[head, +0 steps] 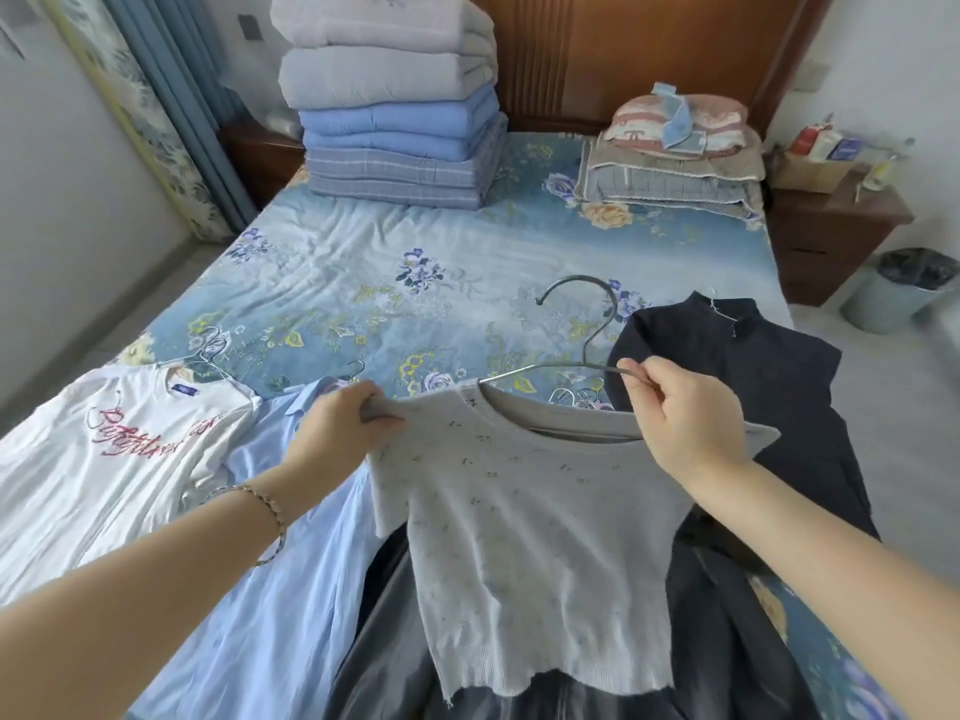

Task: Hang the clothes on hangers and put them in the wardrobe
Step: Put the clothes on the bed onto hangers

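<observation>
Pinching top (pixel 530 511) in left grip (pixel 337 426), hanger (pixel 585 354) in right grip (pixel 685 413), threading half done. Seeing tee (pixel 104 459), shirt (pixel 270 589) hangered at left; wardrobing pending.

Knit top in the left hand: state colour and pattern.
Head view: pale grey knit top, small dark flecks.

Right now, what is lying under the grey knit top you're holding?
Below the grey knit top a dark grey garment shows, with a navy garment at its right and a light blue shirt at its left. How far each runs beneath is covered.
</observation>
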Demonstrator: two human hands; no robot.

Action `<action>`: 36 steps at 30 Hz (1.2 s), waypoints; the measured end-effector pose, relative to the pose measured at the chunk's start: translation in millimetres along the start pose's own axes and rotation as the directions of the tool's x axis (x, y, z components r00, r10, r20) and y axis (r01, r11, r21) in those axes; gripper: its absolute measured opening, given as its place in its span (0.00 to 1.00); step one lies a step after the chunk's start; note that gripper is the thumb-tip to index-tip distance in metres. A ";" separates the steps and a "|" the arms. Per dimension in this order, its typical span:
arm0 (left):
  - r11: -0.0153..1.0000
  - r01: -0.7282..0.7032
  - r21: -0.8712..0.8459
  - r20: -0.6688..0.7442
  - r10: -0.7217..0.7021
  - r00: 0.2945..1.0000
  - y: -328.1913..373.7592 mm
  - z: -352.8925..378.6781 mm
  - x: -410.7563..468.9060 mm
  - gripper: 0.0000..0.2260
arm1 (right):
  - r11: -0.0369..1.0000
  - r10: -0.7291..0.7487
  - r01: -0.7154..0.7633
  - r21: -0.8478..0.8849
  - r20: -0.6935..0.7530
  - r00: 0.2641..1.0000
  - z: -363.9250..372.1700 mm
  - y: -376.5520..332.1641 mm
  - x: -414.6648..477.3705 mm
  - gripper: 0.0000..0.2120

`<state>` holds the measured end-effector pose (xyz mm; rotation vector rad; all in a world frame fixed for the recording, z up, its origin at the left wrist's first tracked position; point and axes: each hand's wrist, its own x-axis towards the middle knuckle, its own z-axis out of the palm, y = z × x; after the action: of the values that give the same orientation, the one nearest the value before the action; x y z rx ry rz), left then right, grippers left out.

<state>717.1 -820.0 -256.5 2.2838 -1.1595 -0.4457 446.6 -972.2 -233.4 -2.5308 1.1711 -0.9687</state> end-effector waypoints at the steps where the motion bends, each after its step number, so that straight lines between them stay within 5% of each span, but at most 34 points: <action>1: 1.000 0.009 -0.015 -0.067 -0.010 0.998 -1.4 -10.2 -0.2 0.05 | 0.998 -0.062 0.062 0.021 0.006 0.998 -4.5 -7.2 1.4 0.23; 7: 0.999 -0.043 -0.017 -0.242 0.038 0.970 -7.4 -63.1 0.2 0.03 | 0.943 -0.273 0.256 0.211 0.054 0.960 -27.6 -49.0 11.1 0.18; 10: 0.995 -0.089 0.055 -0.284 0.101 0.953 1.0 -87.5 -1.7 0.15 | 0.947 -0.243 0.234 0.219 0.019 0.970 -31.9 -67.3 23.9 0.19; 13: 0.949 -0.244 0.199 -0.037 0.256 0.966 21.2 -99.8 -13.6 0.23 | 0.951 -0.218 0.202 0.234 0.048 0.975 -26.0 -89.1 30.7 0.22; 15: 0.949 -0.234 0.212 0.062 0.226 0.972 33.9 -99.7 -22.0 0.14 | 0.947 -0.233 0.207 0.247 0.081 0.969 -21.1 -105.3 31.9 0.20; 17: 0.983 -0.164 0.082 0.028 0.162 0.986 42.4 -99.5 -27.5 0.07 | 0.941 -0.253 0.219 0.257 0.110 0.961 -17.5 -118.7 33.0 0.20; 22: 0.971 -0.162 -0.173 -0.141 0.138 0.980 43.6 -96.5 -23.3 0.10 | 0.941 -0.284 0.233 0.247 0.197 0.938 -21.3 -128.9 40.2 0.18; 26: 0.954 -0.192 -0.228 -0.239 0.136 0.961 44.4 -96.5 -11.5 0.08 | 0.973 -0.175 0.104 0.204 0.373 0.911 -25.0 -102.3 48.5 0.09; 30: 0.958 -0.167 -0.232 -0.245 0.108 0.963 38.8 -92.9 3.3 0.08 | 0.956 -0.098 -0.053 0.287 0.489 0.867 -18.5 -87.1 51.8 0.13; 36: 0.966 -0.158 -0.204 -0.249 0.105 0.963 25.3 -92.3 33.1 0.10 | 0.877 -0.023 -0.207 0.433 0.469 0.883 3.5 -99.3 67.2 0.08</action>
<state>767.0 -830.6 -169.1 1.9907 -1.0764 -0.2309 541.5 -955.5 -162.0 -2.1113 0.7855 -0.4940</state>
